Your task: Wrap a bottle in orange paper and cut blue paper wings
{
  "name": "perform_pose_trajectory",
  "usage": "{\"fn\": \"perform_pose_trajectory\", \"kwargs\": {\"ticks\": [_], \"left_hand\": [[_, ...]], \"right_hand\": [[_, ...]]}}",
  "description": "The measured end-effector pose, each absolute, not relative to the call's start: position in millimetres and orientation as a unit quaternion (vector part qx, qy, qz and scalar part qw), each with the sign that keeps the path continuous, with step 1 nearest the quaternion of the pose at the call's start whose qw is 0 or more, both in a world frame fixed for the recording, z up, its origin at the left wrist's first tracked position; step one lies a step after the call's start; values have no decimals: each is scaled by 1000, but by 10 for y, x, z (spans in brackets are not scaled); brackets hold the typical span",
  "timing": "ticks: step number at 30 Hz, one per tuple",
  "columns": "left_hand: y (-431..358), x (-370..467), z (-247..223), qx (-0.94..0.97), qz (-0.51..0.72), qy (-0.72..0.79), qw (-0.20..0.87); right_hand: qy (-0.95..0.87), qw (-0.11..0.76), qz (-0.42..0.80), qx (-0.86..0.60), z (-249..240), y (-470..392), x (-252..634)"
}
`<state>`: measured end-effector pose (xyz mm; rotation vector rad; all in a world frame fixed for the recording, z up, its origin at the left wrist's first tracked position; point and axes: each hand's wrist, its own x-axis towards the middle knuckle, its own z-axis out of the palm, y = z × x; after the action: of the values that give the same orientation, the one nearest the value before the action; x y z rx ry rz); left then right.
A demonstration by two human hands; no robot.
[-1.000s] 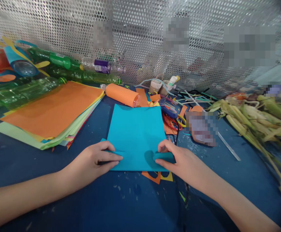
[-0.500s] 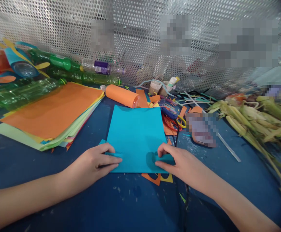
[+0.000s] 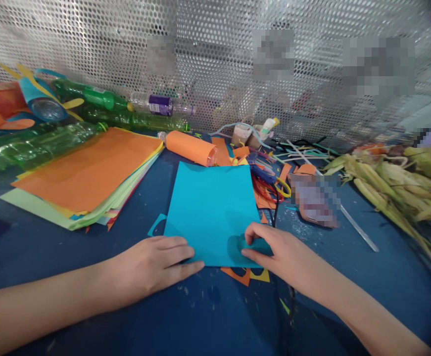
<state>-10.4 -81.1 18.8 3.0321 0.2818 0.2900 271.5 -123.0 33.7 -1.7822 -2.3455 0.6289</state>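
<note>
A sheet of bright blue paper lies in front of me on the dark blue table. My left hand rests over its near left corner, palm down, fingers stretched out and thumb along the near edge. At the near right corner, the bent fingers and thumb of my right hand close around the paper's edge, which appears slightly raised between them. A cut blue scrap sticks out by the left edge. Orange paper scraps and yellow ones show from under the near edge.
A stack of coloured paper lies left, with green plastic bottles beside it. Behind the blue sheet is an orange-wrapped bottle. Scissors, a black cable, a clear stick and corn husks are to the right.
My left hand has let go of the sheet's left edge and moved right and nearer, flattening onto the corner. My right hand stays at the right edge. The view has shifted slightly.
</note>
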Motion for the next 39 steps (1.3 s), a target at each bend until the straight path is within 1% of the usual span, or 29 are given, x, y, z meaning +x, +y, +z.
{"fn": "perform_pose_trajectory", "kwargs": {"ticks": [5,9,13,20,23,25,34,39], "left_hand": [[-792,-84,164,991,82,94,44],[-780,-58,147,990,89,86,69],[-801,-25,141,989,95,80,84],[-824,-11,120,989,107,77,70],[-821,-8,115,988,117,76,70],[-817,-5,108,987,122,77,70],[-822,-11,104,988,114,84,56],[-827,-12,130,987,119,91,60]], "right_hand": [[-778,63,212,-588,345,-1229,2701],[-781,55,204,-588,351,-1255,2691],[-812,77,114,-567,320,-1266,2698],[-881,185,1,-435,282,-1354,2522],[-896,174,-95,-398,266,-1444,2461],[-906,151,-124,-375,252,-1492,2442],[-919,162,-98,-346,94,-1466,2433],[-927,145,-96,-333,108,-1438,2462]]}}
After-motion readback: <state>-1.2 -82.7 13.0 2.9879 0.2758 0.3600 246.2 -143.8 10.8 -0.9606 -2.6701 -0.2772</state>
